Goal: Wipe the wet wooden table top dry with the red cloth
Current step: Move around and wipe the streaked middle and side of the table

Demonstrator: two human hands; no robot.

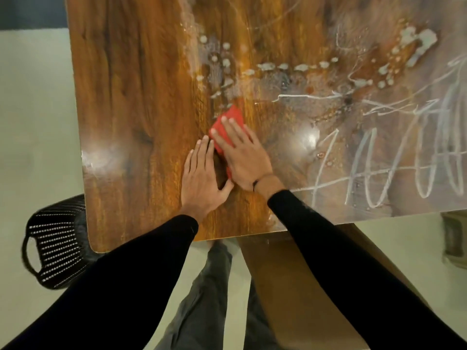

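Note:
A folded red cloth (231, 117) lies on the wooden table top (141, 102), near its middle. My right hand (242, 152) presses flat on the cloth with straight fingers, covering most of it. Just left of it, my left hand (202, 178) rests flat on the bare wood, its fingertips close to the cloth's edge. Water drops and puddles (278, 66) spread across the far middle and right of the table. Thin wet streaks (379, 168) loop over the near right part. The left side of the table looks dry.
A black perforated basket (55, 243) stands on the pale floor beside the table's near left corner. A brown bench or board (290, 286) runs under the table's near edge by my legs (202, 299). A dark object (452, 238) sits at the far right.

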